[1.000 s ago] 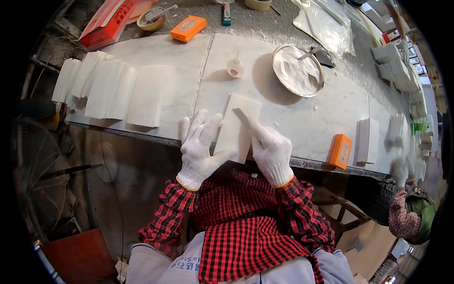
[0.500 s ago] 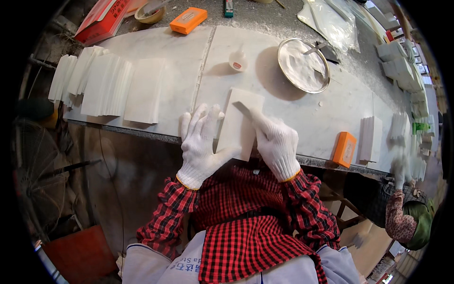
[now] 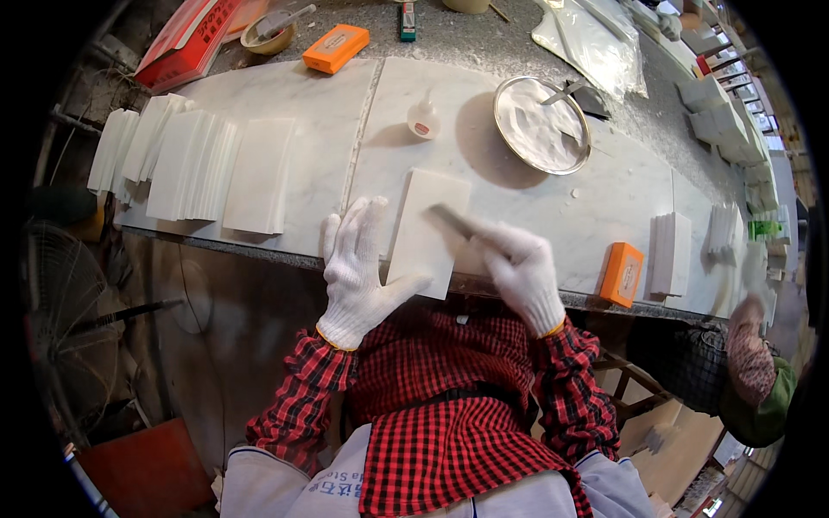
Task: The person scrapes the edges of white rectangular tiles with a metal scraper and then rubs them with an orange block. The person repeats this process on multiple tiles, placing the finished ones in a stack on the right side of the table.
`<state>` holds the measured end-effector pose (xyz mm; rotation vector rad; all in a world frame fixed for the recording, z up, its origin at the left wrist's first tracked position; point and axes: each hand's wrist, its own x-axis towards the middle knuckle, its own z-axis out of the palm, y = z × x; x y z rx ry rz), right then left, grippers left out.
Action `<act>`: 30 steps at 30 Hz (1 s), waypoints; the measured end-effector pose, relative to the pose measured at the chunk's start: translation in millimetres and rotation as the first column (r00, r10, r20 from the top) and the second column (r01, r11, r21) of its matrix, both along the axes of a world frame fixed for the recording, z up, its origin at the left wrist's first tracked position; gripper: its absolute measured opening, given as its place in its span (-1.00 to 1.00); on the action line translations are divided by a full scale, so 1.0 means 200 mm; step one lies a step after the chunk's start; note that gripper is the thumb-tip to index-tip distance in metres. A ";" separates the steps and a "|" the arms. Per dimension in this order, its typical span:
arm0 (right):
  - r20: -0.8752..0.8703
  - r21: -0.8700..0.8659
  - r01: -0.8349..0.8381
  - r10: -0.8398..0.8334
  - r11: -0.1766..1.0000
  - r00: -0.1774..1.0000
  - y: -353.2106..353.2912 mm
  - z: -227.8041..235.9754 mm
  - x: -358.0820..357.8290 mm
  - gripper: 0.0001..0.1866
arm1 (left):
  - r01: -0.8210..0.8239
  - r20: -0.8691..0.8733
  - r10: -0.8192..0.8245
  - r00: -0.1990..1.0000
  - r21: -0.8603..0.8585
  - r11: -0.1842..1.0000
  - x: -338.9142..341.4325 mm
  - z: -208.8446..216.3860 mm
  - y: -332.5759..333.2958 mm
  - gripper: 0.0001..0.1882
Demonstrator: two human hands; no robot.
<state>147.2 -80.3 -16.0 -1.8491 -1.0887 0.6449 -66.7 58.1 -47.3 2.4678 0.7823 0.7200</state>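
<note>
A white rectangular stone tile [image 3: 414, 246] lies on the marble tabletop in front of me, close to its near edge. My left hand [image 3: 354, 274], in a white knit glove, is open beside it with fingers spread; the thumb reaches over the tile's lower part. Gloved too, my right hand [image 3: 523, 269] is closed around a thin flat metal scraper [image 3: 451, 221], whose blade is over the tile's upper right part. Beyond the tile stand a small white squeeze bottle [image 3: 423, 119] and a metal bowl [image 3: 498, 123] of white paste or powder with a spatula in it.
Stacks of white tiles [image 3: 194, 164] stand at the left, and more tiles [image 3: 670, 255] at the right beside an orange box [image 3: 622, 274]. Another orange box [image 3: 336, 48] lies at the back. A co-worker's arm [image 3: 749, 350] shows at far right.
My right hand has moved right and slightly down, drawing the scraper back over the tile. My left hand stays by the tile. The view has shifted slightly.
</note>
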 end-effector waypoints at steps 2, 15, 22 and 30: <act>0.175 0.028 0.037 -0.041 0.999 0.984 0.06 0.01 0.04 -0.59 | 0.011 0.023 -0.011 1.000 0.000 1.000 0.00 -0.01 0.01 0.26; 0.483 0.043 0.067 -0.080 0.997 0.872 0.12 -0.01 -0.01 -0.53 | 0.021 -0.006 -0.022 1.000 -0.023 1.000 0.00 -0.01 0.01 0.25; 0.503 0.015 0.024 -0.028 1.000 0.864 0.10 -0.03 -0.02 -0.52 | 0.024 0.002 -0.024 1.000 0.001 1.000 0.00 -0.01 0.01 0.28; 0.214 -0.016 -0.168 0.168 0.986 0.962 -0.02 0.07 -0.17 -0.67 | -0.001 0.019 0.002 1.000 -0.065 0.998 0.01 0.02 0.00 0.29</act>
